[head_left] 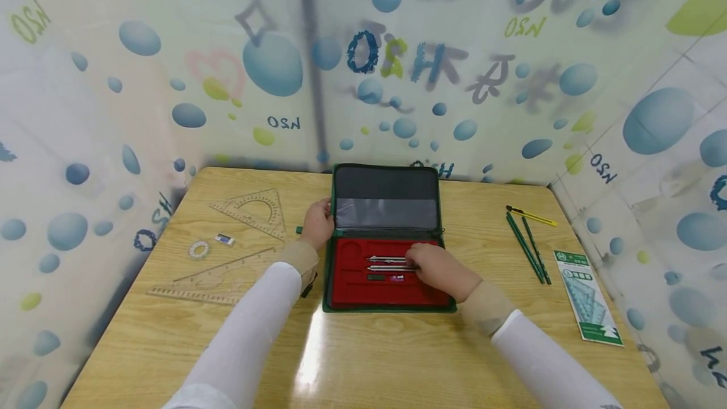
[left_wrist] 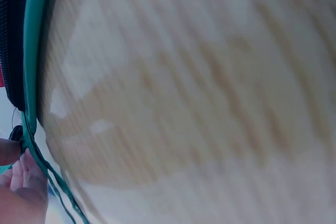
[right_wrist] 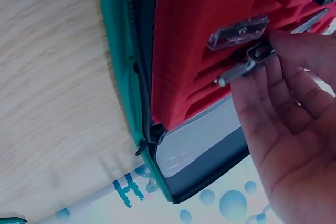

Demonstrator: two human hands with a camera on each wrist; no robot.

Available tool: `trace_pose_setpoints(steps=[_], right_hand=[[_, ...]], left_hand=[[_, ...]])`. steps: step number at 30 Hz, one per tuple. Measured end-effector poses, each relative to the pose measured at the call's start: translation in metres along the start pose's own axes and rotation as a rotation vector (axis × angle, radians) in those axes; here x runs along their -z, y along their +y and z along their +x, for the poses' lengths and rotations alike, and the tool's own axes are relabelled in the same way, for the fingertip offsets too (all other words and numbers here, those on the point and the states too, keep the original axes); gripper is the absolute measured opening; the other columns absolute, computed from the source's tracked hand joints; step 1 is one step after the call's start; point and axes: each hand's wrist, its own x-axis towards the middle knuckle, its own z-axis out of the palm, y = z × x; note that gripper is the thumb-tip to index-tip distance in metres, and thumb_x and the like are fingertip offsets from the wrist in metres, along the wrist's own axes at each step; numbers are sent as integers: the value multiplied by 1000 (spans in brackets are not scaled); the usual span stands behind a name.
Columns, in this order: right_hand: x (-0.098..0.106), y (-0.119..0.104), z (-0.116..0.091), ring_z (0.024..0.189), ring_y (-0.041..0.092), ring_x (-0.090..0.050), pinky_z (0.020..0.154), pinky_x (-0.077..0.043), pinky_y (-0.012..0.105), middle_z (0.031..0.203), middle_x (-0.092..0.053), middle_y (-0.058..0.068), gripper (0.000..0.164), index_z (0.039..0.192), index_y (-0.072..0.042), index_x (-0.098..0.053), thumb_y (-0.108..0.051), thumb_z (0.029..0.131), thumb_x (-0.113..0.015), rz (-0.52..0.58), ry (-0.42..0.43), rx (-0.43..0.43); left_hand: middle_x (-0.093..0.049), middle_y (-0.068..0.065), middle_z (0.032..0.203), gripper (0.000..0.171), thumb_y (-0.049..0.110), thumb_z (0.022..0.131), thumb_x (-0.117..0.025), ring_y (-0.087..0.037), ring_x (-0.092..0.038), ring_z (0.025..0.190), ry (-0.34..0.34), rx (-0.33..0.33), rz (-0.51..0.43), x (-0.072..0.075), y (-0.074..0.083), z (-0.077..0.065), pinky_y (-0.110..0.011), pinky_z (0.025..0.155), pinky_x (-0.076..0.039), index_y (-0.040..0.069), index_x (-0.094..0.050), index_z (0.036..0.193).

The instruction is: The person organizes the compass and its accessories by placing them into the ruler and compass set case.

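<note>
A green zip case (head_left: 386,178) lies unfolded on the table, its lid lined in black with a clear pocket. Its red moulded tray (head_left: 363,295) carries slim metal drawing tools (head_left: 383,260), a small dark piece (head_left: 375,277) and a small clear box (right_wrist: 239,32). At the tray's right side my right hand (head_left: 443,270) pinches a metal drawing compass (right_wrist: 247,66) by its head, between thumb and fingers, just over the slots. My left hand (head_left: 318,225) grips the case's left edge near the fold; part of its fingers is hidden.
On the left lie two clear set squares (head_left: 272,213) (head_left: 195,286), a tape roll (head_left: 199,249) and an eraser (head_left: 224,240). To the right are green pencils (head_left: 524,248), a yellow cutter (head_left: 536,216) and a green-white packet (head_left: 587,298). Patterned sheeting surrounds the table.
</note>
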Motion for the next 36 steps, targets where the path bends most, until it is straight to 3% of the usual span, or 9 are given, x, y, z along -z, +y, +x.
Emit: trace_pose_setpoints(steps=[17, 27, 36], right_hand=[[-5, 5, -7, 87, 18, -59, 77, -51, 32, 91, -60, 4, 22, 93, -6, -68, 9, 81, -59, 65, 37, -25], [-13, 7, -9, 78, 15, -59, 72, -52, 30, 82, -60, -1, 16, 81, -11, -70, 5, 80, -65, 37, 135, -53], [-18, 8, -13, 78, 16, -60, 71, -53, 30, 81, -60, -1, 13, 82, -10, -72, 2, 79, -68, 9, 176, -32]], left_hand=[[-56, -21, 107, 43, -8, 88, -49, -30, -57, 98, -16, 12, -22, 3, 3, -3, -40, 82, -50, -6, -47, 131], [-56, -22, 108, 43, -8, 88, -48, -31, -56, 99, -19, 19, -13, 4, 5, -3, -40, 83, -49, -6, -47, 132], [-56, -22, 107, 43, -8, 88, -48, -31, -56, 100, -14, 14, -9, 3, 4, -2, -40, 83, -49, -6, -47, 131]])
